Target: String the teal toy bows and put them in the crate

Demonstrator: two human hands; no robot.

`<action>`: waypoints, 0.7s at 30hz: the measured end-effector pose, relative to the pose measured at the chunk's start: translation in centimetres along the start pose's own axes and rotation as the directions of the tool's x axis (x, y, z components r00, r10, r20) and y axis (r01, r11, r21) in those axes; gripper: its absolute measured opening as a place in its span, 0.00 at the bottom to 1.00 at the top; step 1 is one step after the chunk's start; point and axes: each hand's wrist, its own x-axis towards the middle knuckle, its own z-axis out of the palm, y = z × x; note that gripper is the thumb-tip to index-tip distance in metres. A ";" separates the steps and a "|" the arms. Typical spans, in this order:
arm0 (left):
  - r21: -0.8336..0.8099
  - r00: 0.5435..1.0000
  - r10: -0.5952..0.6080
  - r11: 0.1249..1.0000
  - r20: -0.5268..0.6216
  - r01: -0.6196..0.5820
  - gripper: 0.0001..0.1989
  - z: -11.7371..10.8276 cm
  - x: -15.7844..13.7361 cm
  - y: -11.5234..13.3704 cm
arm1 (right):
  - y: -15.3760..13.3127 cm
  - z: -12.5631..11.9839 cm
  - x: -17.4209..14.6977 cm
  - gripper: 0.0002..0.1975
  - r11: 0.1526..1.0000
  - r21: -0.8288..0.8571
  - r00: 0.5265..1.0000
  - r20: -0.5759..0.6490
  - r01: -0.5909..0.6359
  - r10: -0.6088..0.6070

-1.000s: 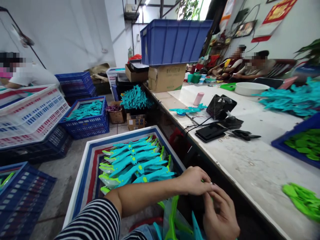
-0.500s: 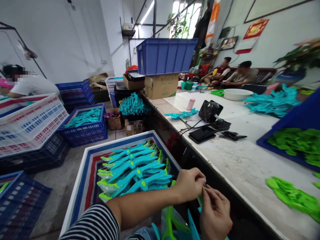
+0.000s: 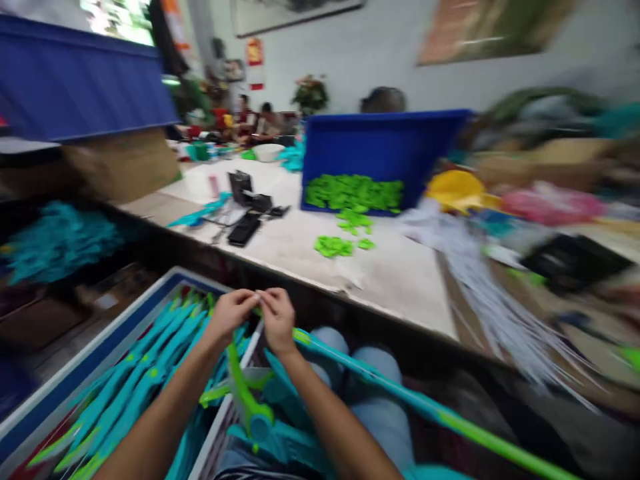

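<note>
My left hand and my right hand meet at the fingertips over the crate's near right edge. Both are closed in a pinch. Something small and pale shows between them, too small and blurred to name. Just below lies a teal and green plastic piece on my lap, partly hidden by my right forearm. A long teal and green rod-like piece stretches across my jeans to the lower right. To the left, a white-rimmed crate holds several teal and green plastic pieces in rows.
On the white table, green pieces lie before a tilted blue bin with more. A black phone-like slab is at the left. White strips hang over the right edge. A blue tub sits on a cardboard box.
The view has swung to the right, bringing the blue bin and white strips into sight. My hands are still together at the fingertips, now beside the crate's edge.
</note>
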 end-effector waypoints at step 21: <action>0.361 0.981 -0.191 0.913 -0.031 0.190 0.15 -0.1 1.1 0.3 | -1.6 -1.7 2.1 0.08 0.820 -0.563 0.901 0.401 0.103 0.162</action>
